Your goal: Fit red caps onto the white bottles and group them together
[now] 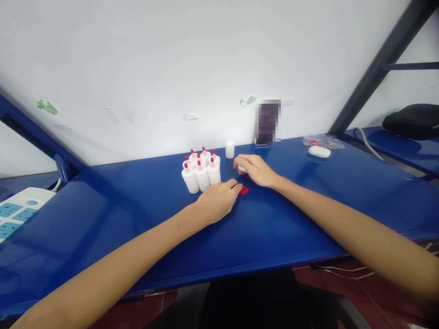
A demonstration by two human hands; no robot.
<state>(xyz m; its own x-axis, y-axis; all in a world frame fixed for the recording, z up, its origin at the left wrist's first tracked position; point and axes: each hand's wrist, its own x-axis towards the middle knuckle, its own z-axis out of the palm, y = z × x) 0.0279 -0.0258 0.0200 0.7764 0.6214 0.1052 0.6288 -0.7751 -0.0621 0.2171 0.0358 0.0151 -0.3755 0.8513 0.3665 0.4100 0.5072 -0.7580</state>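
Red-tipped bottles (201, 178), eight, one white cylinder (229, 150)

You can read no text, label, brand or number here. The phone (267, 122) by the wall gives you only pixelated blocks; on the red-tipped squeeze bottles (201, 176), the power strip (29, 208) and the earbud case (319, 151), you can make out no lettering.

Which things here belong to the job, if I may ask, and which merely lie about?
Seemingly in use: bottles; red caps at left hand; white piece in right hand; white container.

Apparently lying about: pixelated phone; white case; plastic bag; power strip.
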